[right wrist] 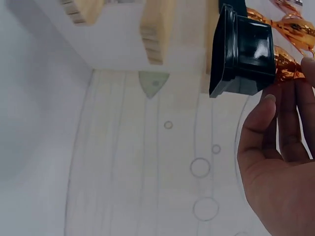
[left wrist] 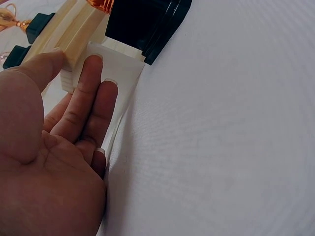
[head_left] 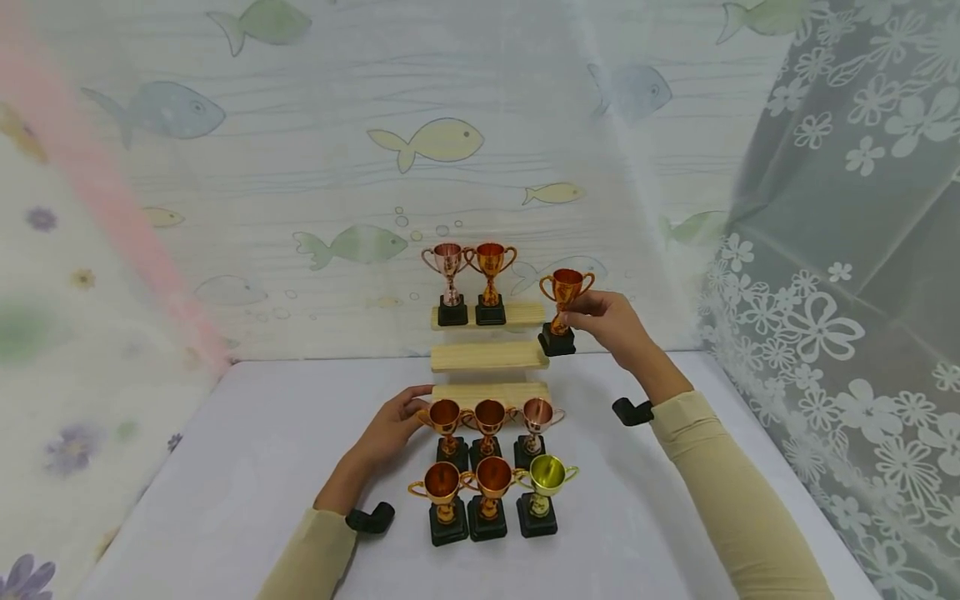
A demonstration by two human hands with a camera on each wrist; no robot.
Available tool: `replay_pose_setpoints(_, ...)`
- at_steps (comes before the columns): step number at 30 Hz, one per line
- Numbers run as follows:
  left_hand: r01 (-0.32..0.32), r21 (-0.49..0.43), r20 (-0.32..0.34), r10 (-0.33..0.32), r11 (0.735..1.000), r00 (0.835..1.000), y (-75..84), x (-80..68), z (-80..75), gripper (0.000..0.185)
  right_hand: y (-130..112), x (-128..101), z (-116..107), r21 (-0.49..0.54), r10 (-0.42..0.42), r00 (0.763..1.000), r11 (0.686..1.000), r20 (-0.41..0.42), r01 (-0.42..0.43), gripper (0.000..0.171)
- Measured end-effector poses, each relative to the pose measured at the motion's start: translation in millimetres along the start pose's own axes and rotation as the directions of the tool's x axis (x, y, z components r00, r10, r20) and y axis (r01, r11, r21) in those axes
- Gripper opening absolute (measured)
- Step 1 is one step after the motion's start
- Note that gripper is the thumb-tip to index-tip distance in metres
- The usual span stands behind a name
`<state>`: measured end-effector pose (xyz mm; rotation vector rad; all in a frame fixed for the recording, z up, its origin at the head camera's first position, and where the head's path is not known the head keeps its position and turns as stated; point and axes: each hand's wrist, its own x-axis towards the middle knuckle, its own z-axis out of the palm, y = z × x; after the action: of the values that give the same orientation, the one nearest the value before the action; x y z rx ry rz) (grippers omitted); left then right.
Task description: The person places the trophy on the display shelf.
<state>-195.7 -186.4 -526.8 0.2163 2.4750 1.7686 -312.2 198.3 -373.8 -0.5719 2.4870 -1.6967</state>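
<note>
Right hand [head_left: 611, 321] pinches a copper trophy [head_left: 564, 300] by its stem, held in the air just right of the wooden step shelf [head_left: 489, 357]. Left hand [head_left: 393, 425] lies flat, fingers [left wrist: 91, 93] straight against the shelf's bottom step, six trophies [head_left: 491, 479] right beside them.

A small staged recording booth is shown, not a lived-in room: a white-covered worktop [head_left: 247, 467] is enclosed by a fish-patterned backdrop [head_left: 420, 142] and floral lace curtains [head_left: 840, 275], with toy trophies [head_left: 491, 487] lined up before wooden steps [head_left: 489, 356].
</note>
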Motion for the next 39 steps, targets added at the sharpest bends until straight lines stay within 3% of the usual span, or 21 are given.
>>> replay_pose_setpoints(11,-0.003,0.022,0.005,0.003,1.000,1.000,-1.0,0.9,0.0,0.049,-12,24,12,0.068,0.081,0.996,0.995,-0.038,-0.078,0.033)
replay_pose_setpoints(28,0.001,-0.002,0.002,-0.001,1.000,1.000,0.5,-1.7,-0.4,0.049,-18,44,37,0.148,0.030,0.996,0.989,-0.087,-0.016,0.022)
replay_pose_setpoints(39,-0.012,-0.002,0.007,0.012,1.000,1.000,1.1,-1.7,-0.8,0.048,-17,49,47,0.154,0.005,0.991,0.988,-0.134,0.016,0.024)
